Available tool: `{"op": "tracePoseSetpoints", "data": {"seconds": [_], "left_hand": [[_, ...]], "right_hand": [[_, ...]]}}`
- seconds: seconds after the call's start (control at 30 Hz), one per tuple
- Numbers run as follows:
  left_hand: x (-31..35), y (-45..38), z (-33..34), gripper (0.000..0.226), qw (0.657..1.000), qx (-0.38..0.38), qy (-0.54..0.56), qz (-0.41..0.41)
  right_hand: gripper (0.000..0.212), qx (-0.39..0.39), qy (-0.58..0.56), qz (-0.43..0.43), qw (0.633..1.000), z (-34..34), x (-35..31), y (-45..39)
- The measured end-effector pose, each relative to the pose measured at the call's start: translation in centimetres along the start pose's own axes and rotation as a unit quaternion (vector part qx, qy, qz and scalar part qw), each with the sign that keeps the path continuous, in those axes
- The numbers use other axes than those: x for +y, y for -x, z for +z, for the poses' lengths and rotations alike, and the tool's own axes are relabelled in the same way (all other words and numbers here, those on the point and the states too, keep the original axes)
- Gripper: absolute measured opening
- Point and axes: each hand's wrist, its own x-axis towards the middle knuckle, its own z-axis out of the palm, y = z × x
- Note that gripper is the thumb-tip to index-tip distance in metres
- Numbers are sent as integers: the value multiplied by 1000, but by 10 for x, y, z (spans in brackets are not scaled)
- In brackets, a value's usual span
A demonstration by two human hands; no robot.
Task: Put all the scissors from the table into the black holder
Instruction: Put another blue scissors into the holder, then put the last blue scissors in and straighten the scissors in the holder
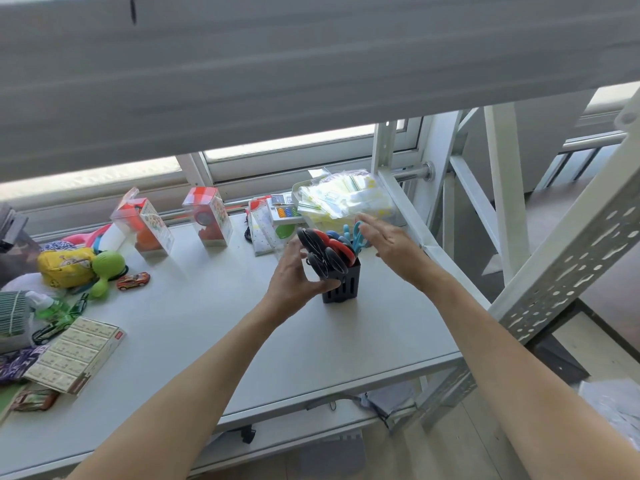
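A: What lies nearest on the table (214,341)?

B: At the near left, a flat printed box (74,355). Farther back on the left sit a small red toy car (133,281) and a green rattle-shaped toy (104,268).

A: And the hands?

B: The left hand (294,275) is at the black holder (341,284), which stands upright right of the table's middle. Its thumb presses the holder's near-left side, and its fingers curl up around the black scissors (320,252) that stick out of the top, so it grips them.

A: The right hand?

B: The right hand (391,247) hovers just right of the holder, fingers straight and slightly spread, holding nothing. Its fingertips are close to the teal scissors (358,233); I cannot tell whether they touch.

A: Where are the other scissors?

B: Red scissors (337,245) stand in the holder too, handles up, between the black and teal ones.

A: Beyond that?

B: A tray of clear plastic packets (346,199) just behind the right hand, and two clear toy boxes (207,216) farther left.
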Motion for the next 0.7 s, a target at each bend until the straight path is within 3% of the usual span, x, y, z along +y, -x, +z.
{"op": "tracePoseSetpoints", "data": {"seconds": [0.1, 0.17, 0.3, 0.43, 0.7], "left_hand": [[4, 11, 6, 102, 998, 47, 25, 15], [9, 13, 9, 101, 997, 60, 37, 24], [19, 8, 12, 108, 995, 67, 67, 31], [26, 1, 5, 82, 994, 64, 83, 39], [30, -24, -20, 74, 997, -26, 71, 19]], "right_hand": [[68, -61, 15, -2, 998, -4, 4, 6], [74, -60, 32, -19, 997, -2, 7, 7], [59, -20, 2, -60, 998, 5, 3, 4], [50, -9, -3, -75, 997, 3, -2, 1], [88, -103, 127, -60, 985, -6, -3, -11]]}}
